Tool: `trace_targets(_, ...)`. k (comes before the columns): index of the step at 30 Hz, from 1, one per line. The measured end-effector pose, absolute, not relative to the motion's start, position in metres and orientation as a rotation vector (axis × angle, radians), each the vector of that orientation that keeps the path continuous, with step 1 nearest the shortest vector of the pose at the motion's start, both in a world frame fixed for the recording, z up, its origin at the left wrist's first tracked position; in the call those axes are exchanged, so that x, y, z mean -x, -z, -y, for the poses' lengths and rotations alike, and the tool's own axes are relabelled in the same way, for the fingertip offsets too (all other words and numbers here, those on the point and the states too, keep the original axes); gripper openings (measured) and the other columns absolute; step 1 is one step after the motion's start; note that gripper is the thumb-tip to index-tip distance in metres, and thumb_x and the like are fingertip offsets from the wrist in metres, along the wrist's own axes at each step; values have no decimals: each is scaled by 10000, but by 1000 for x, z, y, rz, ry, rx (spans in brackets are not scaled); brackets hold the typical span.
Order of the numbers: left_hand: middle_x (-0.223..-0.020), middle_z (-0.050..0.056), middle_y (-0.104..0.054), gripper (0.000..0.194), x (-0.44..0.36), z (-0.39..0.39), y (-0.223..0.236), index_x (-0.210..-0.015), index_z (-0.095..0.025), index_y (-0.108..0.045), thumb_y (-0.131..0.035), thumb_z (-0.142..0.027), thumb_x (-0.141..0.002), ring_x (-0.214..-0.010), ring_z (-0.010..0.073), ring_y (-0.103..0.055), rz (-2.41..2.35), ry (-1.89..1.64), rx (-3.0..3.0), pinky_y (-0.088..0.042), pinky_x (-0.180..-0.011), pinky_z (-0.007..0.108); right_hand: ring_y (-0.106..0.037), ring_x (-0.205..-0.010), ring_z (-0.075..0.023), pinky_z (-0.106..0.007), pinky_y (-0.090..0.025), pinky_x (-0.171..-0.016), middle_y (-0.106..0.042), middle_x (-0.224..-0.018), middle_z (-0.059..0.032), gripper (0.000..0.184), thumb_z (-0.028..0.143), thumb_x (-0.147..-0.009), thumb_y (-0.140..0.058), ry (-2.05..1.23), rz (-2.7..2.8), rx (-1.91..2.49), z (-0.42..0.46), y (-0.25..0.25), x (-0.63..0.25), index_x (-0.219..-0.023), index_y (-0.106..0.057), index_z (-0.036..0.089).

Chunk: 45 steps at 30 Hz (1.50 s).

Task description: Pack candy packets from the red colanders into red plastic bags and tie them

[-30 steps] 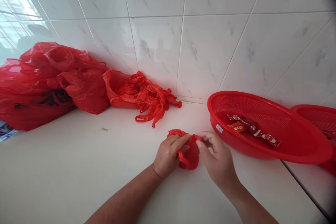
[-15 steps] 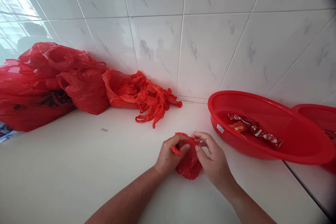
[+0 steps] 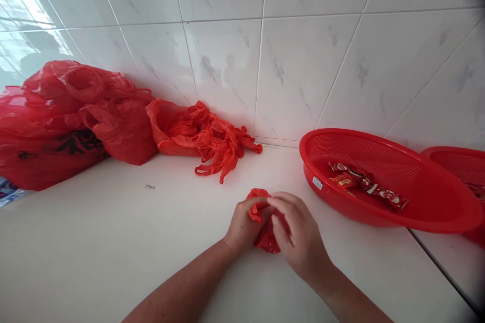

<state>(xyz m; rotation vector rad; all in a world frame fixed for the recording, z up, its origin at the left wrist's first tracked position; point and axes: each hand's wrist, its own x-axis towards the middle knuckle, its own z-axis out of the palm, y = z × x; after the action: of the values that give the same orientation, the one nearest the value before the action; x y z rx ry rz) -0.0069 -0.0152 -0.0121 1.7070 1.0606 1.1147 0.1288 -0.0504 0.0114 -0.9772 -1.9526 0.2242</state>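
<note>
A small red plastic bag (image 3: pixel 268 242) stands bunched on the white tabletop, with something inside that I cannot make out. My left hand (image 3: pixel 244 223) is closed around its gathered upper part, and crumpled red plastic (image 3: pixel 258 193) pokes out above and beside the thumb. Close against it on the right is my right hand (image 3: pixel 297 234), its thumb and forefinger apart and curved toward the bag. The right forefinger tip reaches the left fingers, and it partly covers the bag.
A red perforated basket (image 3: pixel 432 174) holding several wrapped snacks (image 3: pixel 388 196) stands at right, with another red basket (image 3: pixel 460 161) behind. Loose red bags (image 3: pixel 215 136) lie by the tiled wall. Large full red bags (image 3: pixel 49 126) sit at left. A table seam (image 3: pixel 439 267) runs at lower right.
My right hand has moved left over the bag, and its thumb and finger have come off the bag's right edge. The bag's top is gathered narrower in my left hand.
</note>
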Motion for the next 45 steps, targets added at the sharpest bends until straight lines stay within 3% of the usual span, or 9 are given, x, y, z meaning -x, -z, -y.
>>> trace_targets(4,-930,29,-683,171,6,13,9,-910,-208,-671,-516,-215,-838,-859,158,-622,-1058,-1190,-1540,-496,-796,296,-531,-1056,-221,-410,-471,-891,-547,-1187,-83,397,150,-815,-452,-331,1772,1338,34,-3,-142,-1200,-502,233)
trace_targets(11,-939,53,-674,148,6,12,10,-914,-189,-664,-552,-248,-838,-869,167,-620,-996,-1216,-1537,-487,-805,304,-590,-852,-159,-289,-493,-751,-627,-1026,-37,278,258,-824,-484,-873,1625,1394,25,7,-148,-1076,-596,230)
trace_targets(17,-691,-26,-571,369,6,9,15,-1079,-215,-605,-671,-228,-716,-647,122,-538,-1155,-1080,-1730,-461,-658,262,-574,-722,-170,-272,-447,-651,-645,-757,-14,195,379,-789,-562,-1017,1510,1382,22,5,-150,-795,-620,193)
trace_targets(24,-950,2,-685,343,6,9,9,-988,-260,-668,-542,-96,-715,-854,171,-603,-1220,-957,-1933,-464,-762,287,-550,-684,-172,-274,-418,-608,-640,-726,-48,355,512,-748,-603,-1225,1077,1334,15,20,-158,-775,-658,162)
trace_targets(31,-796,-26,-687,334,3,5,6,-824,-250,-684,-462,-59,-663,-705,149,-583,-1290,-834,-1987,-425,-612,254,-512,-666,-141,-249,-397,-576,-598,-732,-27,330,484,-730,-649,-1206,977,1312,15,18,-157,-837,-652,171)
trace_targets(36,-789,8,-657,223,4,5,12,-821,-207,-660,-491,-108,-715,-694,143,-568,-1195,-892,-1743,-414,-615,249,-438,-518,-108,-223,-329,-486,-478,-516,35,279,457,-793,-591,-1132,1264,1319,25,0,-149,-831,-663,190)
trace_targets(38,-777,6,-630,221,10,2,16,-912,-201,-646,-575,-139,-713,-697,131,-562,-1005,-887,-1572,-417,-634,238,-436,-484,-101,-220,-316,-455,-514,-552,29,297,472,-824,-542,-1203,1298,1258,27,-2,-148,-828,-642,192)
trace_targets(41,-734,-17,-575,446,20,-5,17,-1120,-209,-564,-666,-169,-687,-664,109,-547,-676,-884,-1222,-431,-660,236,-434,-469,-93,-223,-345,-457,-544,-603,24,312,473,-855,-489,-1166,1378,1273,27,0,-147,-791,-607,191)
trace_targets(45,-835,23,-594,378,25,-8,13,-1121,-183,-539,-644,-209,-759,-766,133,-589,-537,-1008,-877,-462,-703,253,-593,-794,-153,-263,-467,-720,-649,-882,-21,282,405,-904,-420,-938,1684,1261,31,0,-146,-969,-627,223)
